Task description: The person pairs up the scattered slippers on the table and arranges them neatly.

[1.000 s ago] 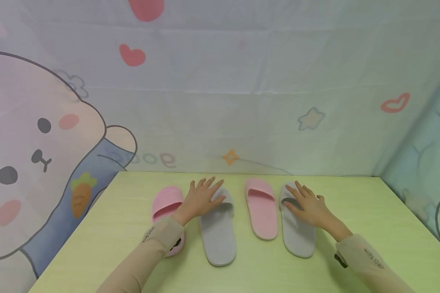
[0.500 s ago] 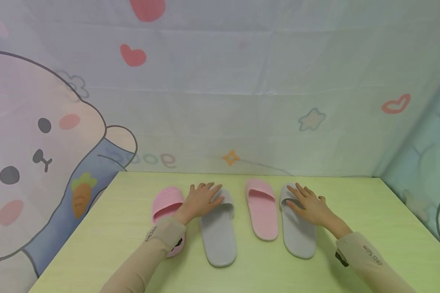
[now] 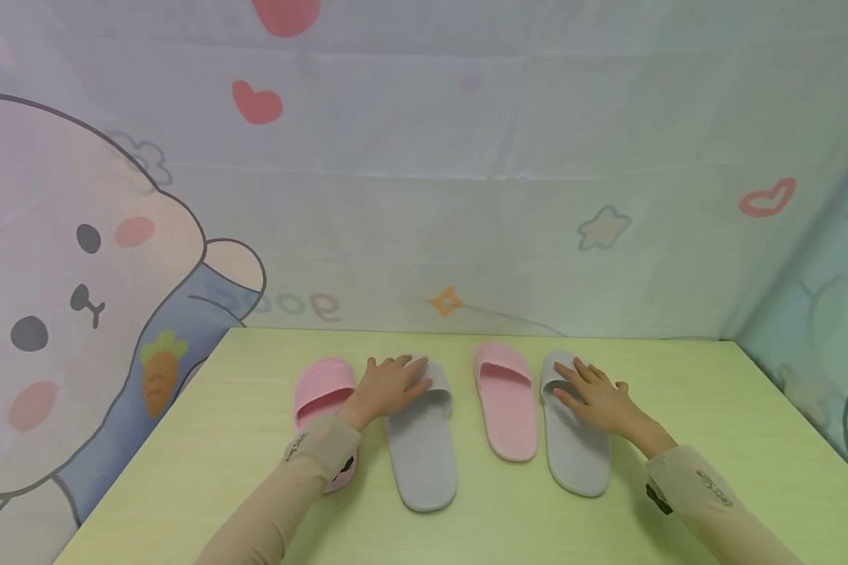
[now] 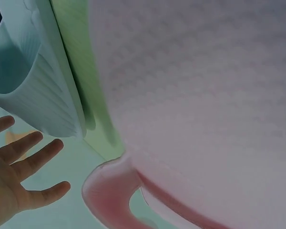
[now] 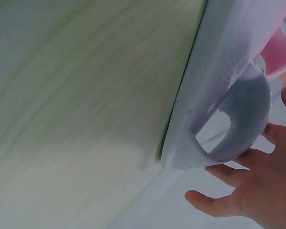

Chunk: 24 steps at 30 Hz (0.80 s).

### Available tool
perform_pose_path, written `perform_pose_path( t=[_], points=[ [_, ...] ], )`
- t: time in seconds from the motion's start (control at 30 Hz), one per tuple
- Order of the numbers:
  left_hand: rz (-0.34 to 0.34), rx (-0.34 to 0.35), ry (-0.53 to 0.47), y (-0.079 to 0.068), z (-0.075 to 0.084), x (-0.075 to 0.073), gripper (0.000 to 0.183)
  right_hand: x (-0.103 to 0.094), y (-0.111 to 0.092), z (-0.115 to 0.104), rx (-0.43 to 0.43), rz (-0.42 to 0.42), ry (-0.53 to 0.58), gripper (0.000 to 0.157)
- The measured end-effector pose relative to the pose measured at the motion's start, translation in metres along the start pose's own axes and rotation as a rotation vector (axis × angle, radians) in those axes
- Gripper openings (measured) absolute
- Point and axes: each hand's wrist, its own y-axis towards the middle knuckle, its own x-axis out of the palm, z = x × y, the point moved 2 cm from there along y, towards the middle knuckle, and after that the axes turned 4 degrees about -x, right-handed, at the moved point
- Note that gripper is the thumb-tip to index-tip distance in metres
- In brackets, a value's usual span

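Observation:
Two grey slippers lie toe-away among the pink ones. Over the strap of the left grey slipper (image 3: 424, 463) hovers my left hand (image 3: 385, 390), fingers spread; in the left wrist view its fingertips are just off the strap (image 4: 45, 95). My right hand (image 3: 601, 402) is at the strap of the right grey slipper (image 3: 578, 459), fingers loosely spread. From the right wrist, fingertips overlap the edge of that strap (image 5: 255, 109). A pink slipper (image 3: 323, 382) lies under my left forearm, partly hidden by the sleeve. Another pink slipper (image 3: 510, 416) sits between the grey ones.
All the slippers stand in a row on a pale yellow-green table (image 3: 205, 463). Behind its far edge hangs a printed cloth (image 3: 424, 220) with a cartoon bear, hearts and stars. A similar cloth (image 3: 834, 314) closes off the right side.
Both hands have sunk slightly toward the grey straps, the left fingertips most visibly. The slippers keep their places; the head view has shifted a little.

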Motion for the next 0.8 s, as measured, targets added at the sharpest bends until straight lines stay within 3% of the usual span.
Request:
perform_pose_path(
  t=[0.8],
  points=[
    [-0.067, 0.053, -0.033, -0.007, -0.012, 0.002, 0.054, -0.002, -0.013, 0.012, -0.038, 0.02, -0.019, 0.047]
  ],
)
